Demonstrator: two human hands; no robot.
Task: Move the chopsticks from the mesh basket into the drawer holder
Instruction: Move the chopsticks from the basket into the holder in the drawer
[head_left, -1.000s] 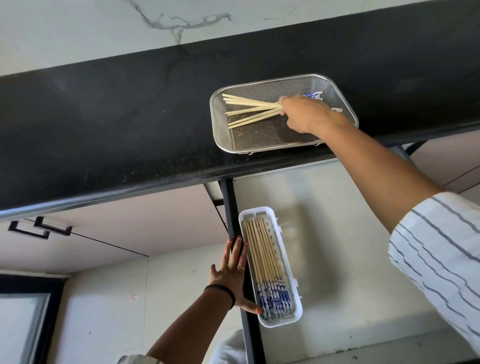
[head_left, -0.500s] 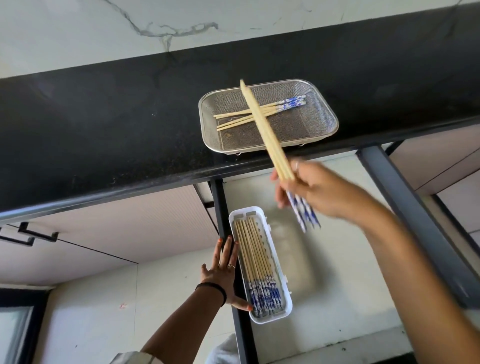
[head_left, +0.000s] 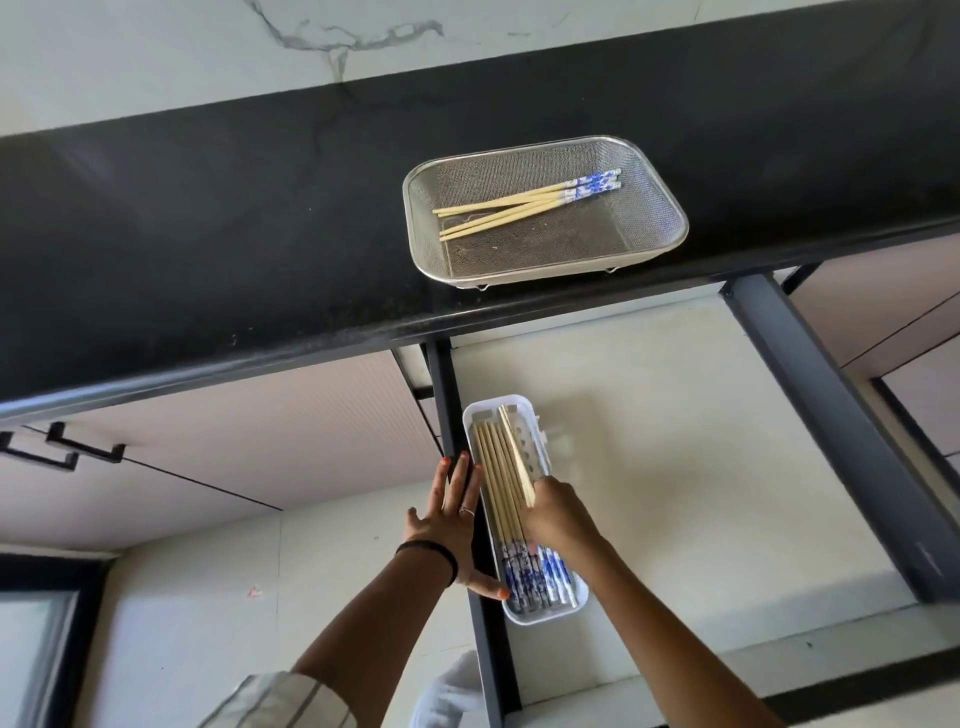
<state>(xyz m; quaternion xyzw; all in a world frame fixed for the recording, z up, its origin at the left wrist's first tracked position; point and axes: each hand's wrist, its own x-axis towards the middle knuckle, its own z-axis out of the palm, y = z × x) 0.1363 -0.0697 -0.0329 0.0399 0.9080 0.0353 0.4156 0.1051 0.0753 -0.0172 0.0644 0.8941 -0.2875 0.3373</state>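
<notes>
Down in the open drawer (head_left: 675, 467), nearest the person: right hand (head_left: 558, 517) closed around a small bunch of chopsticks (head_left: 514, 457), tips angled into the white holder (head_left: 540, 613), blue-patterned ends toward the wrist. Left hand (head_left: 449, 525) flat and spread, holding nothing, palm against the holder's left side and the dark drawer rail (head_left: 447, 405), steadying it.

Judgement on the step: lower the bunch level so it lies parallel with the row already in the holder, patterned ends matched, then let go; a tilted release would likely leave sticks crossed over the row or poking over the rim. The left hand's brace looks worth keeping, since the holder is light plastic.

Farther up, on the black counter (head_left: 208, 234): mesh basket (head_left: 670, 234) near the front edge, a few chopsticks (head_left: 519, 205) left in it, splayed. Nothing stands between basket and drawer; only the counter lip to clear.
</notes>
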